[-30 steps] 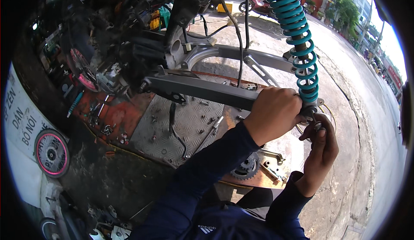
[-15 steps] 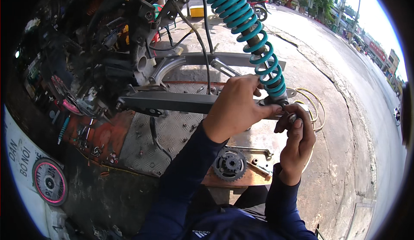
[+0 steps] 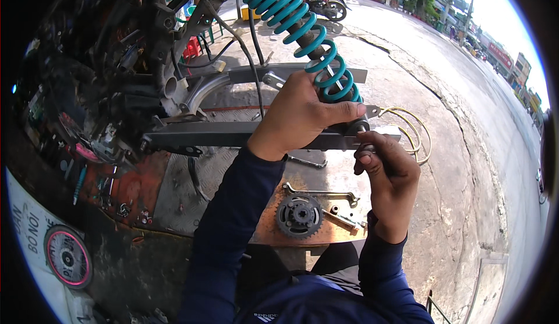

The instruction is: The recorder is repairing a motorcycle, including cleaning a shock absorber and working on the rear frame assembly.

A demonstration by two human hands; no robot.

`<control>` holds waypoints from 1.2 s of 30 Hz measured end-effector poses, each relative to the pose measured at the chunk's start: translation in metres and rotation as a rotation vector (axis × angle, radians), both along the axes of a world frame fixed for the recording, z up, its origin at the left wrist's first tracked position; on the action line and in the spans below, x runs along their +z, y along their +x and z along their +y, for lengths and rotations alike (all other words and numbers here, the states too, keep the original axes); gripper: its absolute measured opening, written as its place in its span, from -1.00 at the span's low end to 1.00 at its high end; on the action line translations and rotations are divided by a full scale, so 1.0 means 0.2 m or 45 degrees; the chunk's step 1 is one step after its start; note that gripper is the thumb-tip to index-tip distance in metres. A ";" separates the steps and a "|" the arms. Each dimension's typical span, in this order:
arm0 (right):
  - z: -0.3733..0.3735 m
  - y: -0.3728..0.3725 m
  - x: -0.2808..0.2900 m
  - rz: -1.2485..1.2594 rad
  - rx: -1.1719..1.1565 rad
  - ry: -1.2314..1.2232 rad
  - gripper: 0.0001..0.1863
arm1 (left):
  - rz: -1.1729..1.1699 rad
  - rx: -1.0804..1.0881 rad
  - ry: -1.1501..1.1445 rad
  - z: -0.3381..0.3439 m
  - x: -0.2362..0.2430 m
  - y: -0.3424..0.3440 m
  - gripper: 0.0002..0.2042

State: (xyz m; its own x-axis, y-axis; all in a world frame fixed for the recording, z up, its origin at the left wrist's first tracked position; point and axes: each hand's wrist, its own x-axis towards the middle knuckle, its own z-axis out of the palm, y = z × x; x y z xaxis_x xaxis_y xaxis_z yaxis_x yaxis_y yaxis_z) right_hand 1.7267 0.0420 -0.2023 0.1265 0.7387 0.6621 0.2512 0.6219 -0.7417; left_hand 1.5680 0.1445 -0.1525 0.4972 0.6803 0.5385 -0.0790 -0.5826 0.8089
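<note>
My left hand [image 3: 294, 117] is closed round the lower end of a shock absorber with a teal coil spring [image 3: 303, 39], its thumb stretched over the bottom eye. The shock slants down to the rear end of a grey metal swingarm [image 3: 215, 135], where a stud [image 3: 360, 129] sticks out toward me. Just below that stud, my right hand [image 3: 393, 172] is closed, thumb and fingers pinching a small metal nut [image 3: 369, 148] mostly hidden by the fingertips. The right index fingertip is close to the stud's end.
Below the swingarm, a sprocket [image 3: 299, 214], a long metal rod [image 3: 321, 192] and a bolt [image 3: 346, 217] lie on a worn board. Yellowish cable [image 3: 424, 140] loops behind the right hand. Loose tools [image 3: 108, 190] lie at left, near a pink-rimmed wheel [image 3: 68, 257].
The view has shifted, so the scene sits further left. My left hand has moved up round the shock's lower end, its thumb now on the eye. The right hand keeps its pinch near the stud.
</note>
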 end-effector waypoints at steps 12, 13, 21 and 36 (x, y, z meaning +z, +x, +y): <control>0.01 -0.03 -0.04 0.201 0.121 -0.110 -0.77 | -0.206 -0.010 -0.025 -0.03 -0.03 0.06 -0.77; 0.01 -0.03 -0.04 0.120 0.122 -0.133 -0.77 | -0.247 0.021 -0.027 -0.03 -0.04 0.07 -0.77; 0.03 -0.03 -0.05 0.415 0.383 -0.041 -0.77 | -0.273 0.053 -0.021 -0.03 -0.06 0.07 -0.79; 0.14 -0.05 -0.07 -0.030 -0.534 0.326 -0.69 | -0.253 0.087 -0.013 -0.04 -0.03 0.07 -0.78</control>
State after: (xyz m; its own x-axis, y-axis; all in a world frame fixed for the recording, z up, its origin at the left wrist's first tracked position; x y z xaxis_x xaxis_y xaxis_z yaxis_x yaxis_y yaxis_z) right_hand 1.7158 0.0698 -0.2169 0.3608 0.4405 0.8221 0.5340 0.6251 -0.5693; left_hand 1.5815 0.1359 -0.1594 0.3345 0.7147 0.6143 -0.1986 -0.5838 0.7873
